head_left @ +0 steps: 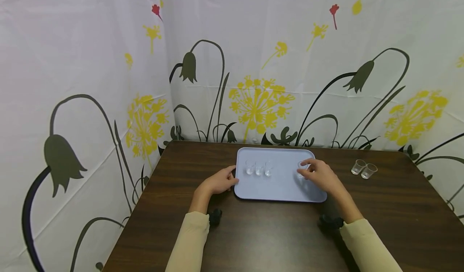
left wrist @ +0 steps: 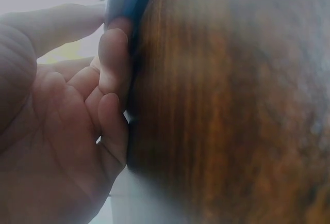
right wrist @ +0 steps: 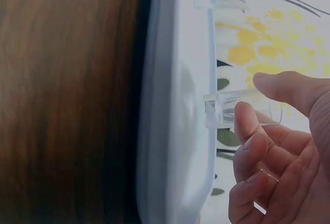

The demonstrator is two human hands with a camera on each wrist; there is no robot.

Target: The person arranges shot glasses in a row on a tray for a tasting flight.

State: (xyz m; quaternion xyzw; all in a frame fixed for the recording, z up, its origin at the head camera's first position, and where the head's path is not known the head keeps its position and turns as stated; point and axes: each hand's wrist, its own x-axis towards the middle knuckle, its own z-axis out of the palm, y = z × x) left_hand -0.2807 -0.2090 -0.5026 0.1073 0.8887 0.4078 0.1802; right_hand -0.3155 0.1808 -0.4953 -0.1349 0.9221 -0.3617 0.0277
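Note:
A pale blue tray [head_left: 279,189] lies on the table. My left hand [head_left: 219,181] grips its left edge; in the left wrist view the thumb [left wrist: 67,25] meets the rim and the fingers curl at its underside. Over the tray's right part, my right hand [head_left: 322,177] pinches a clear shot glass [right wrist: 227,109] between thumb and fingers. That glass is upright, its base close over or on the tray. Toward the tray's left side, three more clear shot glasses [head_left: 259,170] stand in a row.
Right of the tray, two clear shot glasses [head_left: 369,171] stand side by side on the dark wooden table [head_left: 268,235]. A white curtain [head_left: 253,30] printed with flowers hangs behind the table and along its left side.

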